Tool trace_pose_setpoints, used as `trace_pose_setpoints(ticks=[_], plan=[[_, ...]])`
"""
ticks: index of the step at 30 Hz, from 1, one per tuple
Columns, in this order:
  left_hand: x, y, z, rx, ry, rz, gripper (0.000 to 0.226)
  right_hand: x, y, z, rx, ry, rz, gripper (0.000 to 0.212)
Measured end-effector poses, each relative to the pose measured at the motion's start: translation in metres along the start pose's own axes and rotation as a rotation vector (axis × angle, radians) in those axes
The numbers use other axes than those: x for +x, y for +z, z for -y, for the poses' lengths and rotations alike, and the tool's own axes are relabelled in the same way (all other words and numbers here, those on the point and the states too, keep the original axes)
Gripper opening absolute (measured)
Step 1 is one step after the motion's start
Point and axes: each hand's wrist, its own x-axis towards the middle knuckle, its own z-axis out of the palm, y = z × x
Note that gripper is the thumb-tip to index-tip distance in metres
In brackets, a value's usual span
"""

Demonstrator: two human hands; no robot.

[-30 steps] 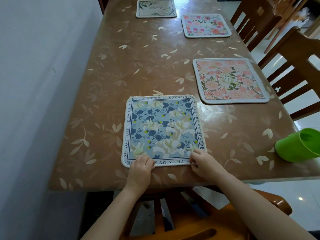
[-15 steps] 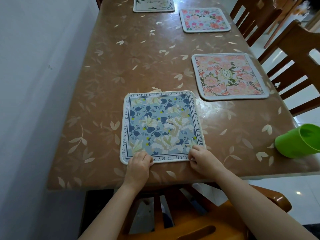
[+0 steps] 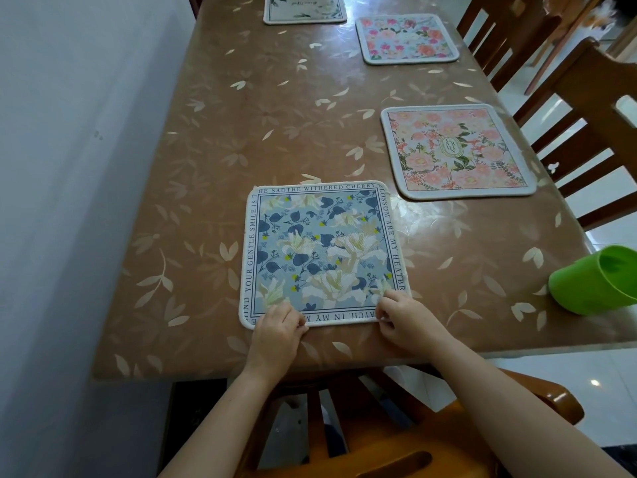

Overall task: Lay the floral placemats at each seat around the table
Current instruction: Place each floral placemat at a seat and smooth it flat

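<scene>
Four floral placemats are lying flat on the brown, leaf-patterned desk (image 3: 241,132). The nearest one, the blue placemat (image 3: 324,257), is sitting square to the near edge of the desk, a little in from it, with a border of printed lettering running round white and navy flowers.

Both hands are reaching over the near edge of the desk and holding this mat's near side. The left hand (image 3: 275,334) is covering the near edge close to the left corner, its fingers (image 3: 282,312) curled and pressed together, pinching the mat's rim against the thumb. The right hand (image 3: 406,322) is sitting on the near right corner, its fingers (image 3: 389,300) curled too and pinching that corner.

The pink placemat (image 3: 458,151) is lying further back and to the right, near the desk's right edge and apart from the blue one. Beyond it, the bright pink-and-blue placemat (image 3: 406,37) is resting along the same side. The white placemat (image 3: 305,8) is lying at the far end, partly cut off by the top of the view.

A green cup (image 3: 599,281) is lying on its side by the desk's near right corner, well apart from the mats. Wooden chairs (image 3: 586,108) are standing along the right side, and an orange-brown chair (image 3: 379,453) is standing below the hands. A pale wall (image 3: 69,201) is running along the left.
</scene>
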Motion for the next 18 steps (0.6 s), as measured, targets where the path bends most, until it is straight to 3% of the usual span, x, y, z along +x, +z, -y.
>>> trace_pose_setpoints(ticks=[3,6,10,14,18], plan=[[-0.001,0.002,0.003,-0.006,-0.088,-0.026,0.022,0.000,-0.001,0.000,-0.029,-0.036,-0.052,0.005],[-0.001,0.005,0.013,0.023,-0.171,0.022,0.045,0.004,0.001,-0.003,-0.070,0.019,-0.114,0.025],[0.000,0.014,0.026,0.185,-0.132,0.217,0.071,0.013,0.018,-0.011,-0.239,0.029,0.052,0.057],[0.014,0.018,0.029,0.290,-0.128,0.282,0.070,0.030,0.031,-0.013,-0.316,-0.020,0.100,0.053],[0.053,0.022,0.039,0.325,-0.150,0.289,0.063,0.068,0.021,-0.022,-0.364,-0.136,0.100,0.064]])
